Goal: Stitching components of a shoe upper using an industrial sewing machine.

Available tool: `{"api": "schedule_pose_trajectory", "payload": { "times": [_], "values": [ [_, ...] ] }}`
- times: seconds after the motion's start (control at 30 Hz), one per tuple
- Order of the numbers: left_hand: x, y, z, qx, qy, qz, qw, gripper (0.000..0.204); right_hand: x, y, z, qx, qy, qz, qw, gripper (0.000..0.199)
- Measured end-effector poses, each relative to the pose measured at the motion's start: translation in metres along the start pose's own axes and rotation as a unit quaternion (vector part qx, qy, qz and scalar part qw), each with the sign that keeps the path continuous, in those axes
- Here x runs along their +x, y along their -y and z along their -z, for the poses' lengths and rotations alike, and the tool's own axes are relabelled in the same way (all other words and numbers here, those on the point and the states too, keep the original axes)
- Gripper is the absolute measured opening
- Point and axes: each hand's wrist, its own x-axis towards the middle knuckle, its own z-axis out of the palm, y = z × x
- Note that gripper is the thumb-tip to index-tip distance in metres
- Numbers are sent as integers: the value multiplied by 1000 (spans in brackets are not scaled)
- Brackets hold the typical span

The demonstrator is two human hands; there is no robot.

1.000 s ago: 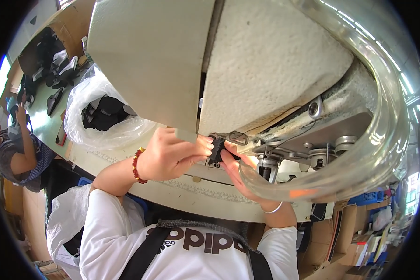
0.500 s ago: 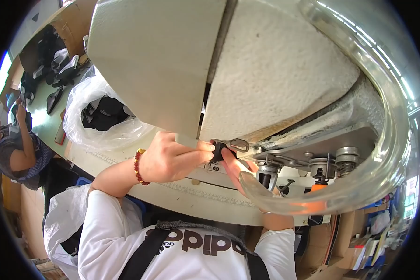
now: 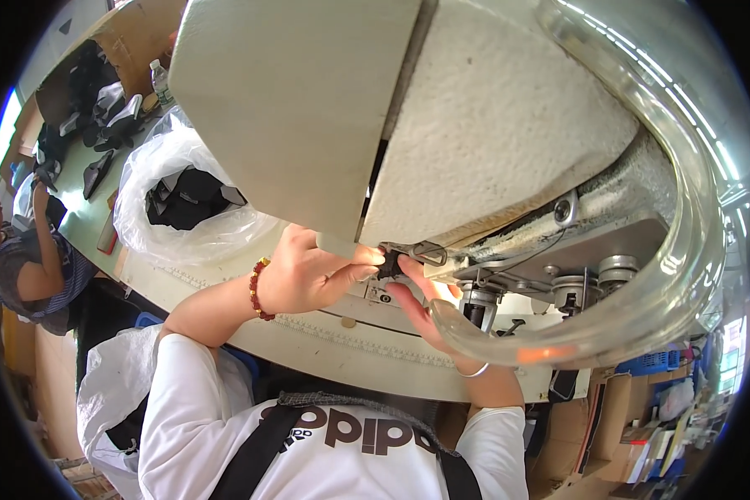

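At the sewing machine [image 3: 508,125], a small black fabric piece [image 3: 389,265] sits under the front end of the head. My left hand [image 3: 312,271], with a red bead bracelet at its wrist, pinches the left side of the piece between thumb and fingers. My right hand [image 3: 429,312] is on the other side. One of its fingertips rests against the piece's right edge, while another digit is stretched out lower down and apart from it. A wire loop on the machine hangs just above the piece. The needle area is hidden by the machine head and fingers.
A clear plastic bag [image 3: 146,212] of black and grey pieces stands left on the table [image 3: 333,354]. Dark shoe-like pieces [image 3: 100,171] lie beyond it. Another person [image 3: 37,267] works at far left. A clear curved tube [image 3: 575,354] arcs across the right; cardboard boxes [image 3: 571,437] stand lower right.
My right hand's fingers have spread, one moving down off the black piece. My left hand keeps its pinch. The view has shifted slightly, and the orange part behind the tube shows less.
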Motion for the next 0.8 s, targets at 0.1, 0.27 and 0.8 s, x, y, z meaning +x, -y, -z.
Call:
{"api": "schedule_pose_trajectory", "payload": {
  "times": [0.1,0.27,0.8],
  "values": [
    [-3,1,-1,-6,3,14,1000,17,-4,10,-11,103,-9,-189,977,35],
    [-17,11,-6,-45,9,60,997,18,19,32,7,-125,-93,215,964,33],
    [-5,-1,-1,12,9,10,1000,18,16,31,24,-183,-85,162,966,38]
  ]
}}
